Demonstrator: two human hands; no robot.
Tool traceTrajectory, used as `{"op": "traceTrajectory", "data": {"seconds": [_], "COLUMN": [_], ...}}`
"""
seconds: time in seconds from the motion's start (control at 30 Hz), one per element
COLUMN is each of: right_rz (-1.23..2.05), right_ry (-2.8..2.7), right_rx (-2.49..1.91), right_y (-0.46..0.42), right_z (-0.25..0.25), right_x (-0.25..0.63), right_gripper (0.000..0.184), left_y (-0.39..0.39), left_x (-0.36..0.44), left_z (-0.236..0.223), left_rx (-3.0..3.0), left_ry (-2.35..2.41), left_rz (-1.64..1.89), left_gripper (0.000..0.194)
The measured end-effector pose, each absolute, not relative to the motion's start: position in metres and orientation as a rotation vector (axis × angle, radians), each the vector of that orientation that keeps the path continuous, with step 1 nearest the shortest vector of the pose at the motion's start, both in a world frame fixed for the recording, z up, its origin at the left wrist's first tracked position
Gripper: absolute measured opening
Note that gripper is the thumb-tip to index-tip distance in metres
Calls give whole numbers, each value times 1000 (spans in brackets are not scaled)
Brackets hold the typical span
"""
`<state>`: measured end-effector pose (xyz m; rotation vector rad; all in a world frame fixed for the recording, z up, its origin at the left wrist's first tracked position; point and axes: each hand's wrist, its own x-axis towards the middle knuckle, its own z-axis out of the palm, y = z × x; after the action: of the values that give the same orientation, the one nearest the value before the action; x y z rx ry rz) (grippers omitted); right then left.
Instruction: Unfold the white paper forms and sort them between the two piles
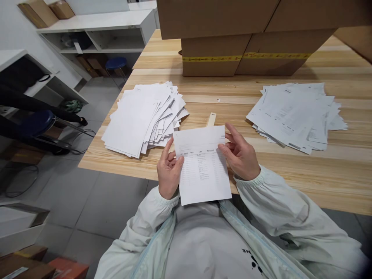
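Observation:
A printed sheet of paper (205, 170) with columns of small text is held up over the table's front edge. My left hand (169, 170) pinches its left side, thumb on the front. On the opposite side, my right hand (240, 155) grips the upper right edge between thumb and fingers. Behind the sheet, a pale flat strip (211, 119) lies on the wood, its lower end hidden by the paper. To the left spreads a loose pile of papers (139, 116), the top one mostly blank. Another untidy pile of printed papers (293, 114) lies to the right.
Large cardboard boxes (215, 58) with yellow tape stand at the back of the wooden table (203, 93). Beyond the table's left edge are white shelves (101, 23), a blue stool (37, 122) and a person's dark-clad legs (37, 102). Cartons (26, 265) sit at lower left.

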<state>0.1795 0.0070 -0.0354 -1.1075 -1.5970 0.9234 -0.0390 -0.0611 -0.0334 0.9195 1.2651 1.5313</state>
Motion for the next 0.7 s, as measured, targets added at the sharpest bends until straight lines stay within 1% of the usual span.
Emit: {"op": "traceTrajectory", "data": {"seconds": [0.3, 0.5, 0.7], "right_rz": [781, 863, 1002], "right_ry": [-1691, -1665, -1473], "right_rx": [-1162, -1128, -1045], "right_y": [7, 5, 7], "right_z": [-34, -33, -29], "right_x": [181, 181, 176], "right_gripper": [63, 58, 45], "left_y": [-62, -63, -63], "left_x": [-39, -39, -39], "left_z": [-34, -34, -35], "left_rx": [881, 874, 886], "left_ry": [1281, 1280, 1265], "left_rz": [1529, 1537, 1549], "left_gripper": [89, 88, 86]}}
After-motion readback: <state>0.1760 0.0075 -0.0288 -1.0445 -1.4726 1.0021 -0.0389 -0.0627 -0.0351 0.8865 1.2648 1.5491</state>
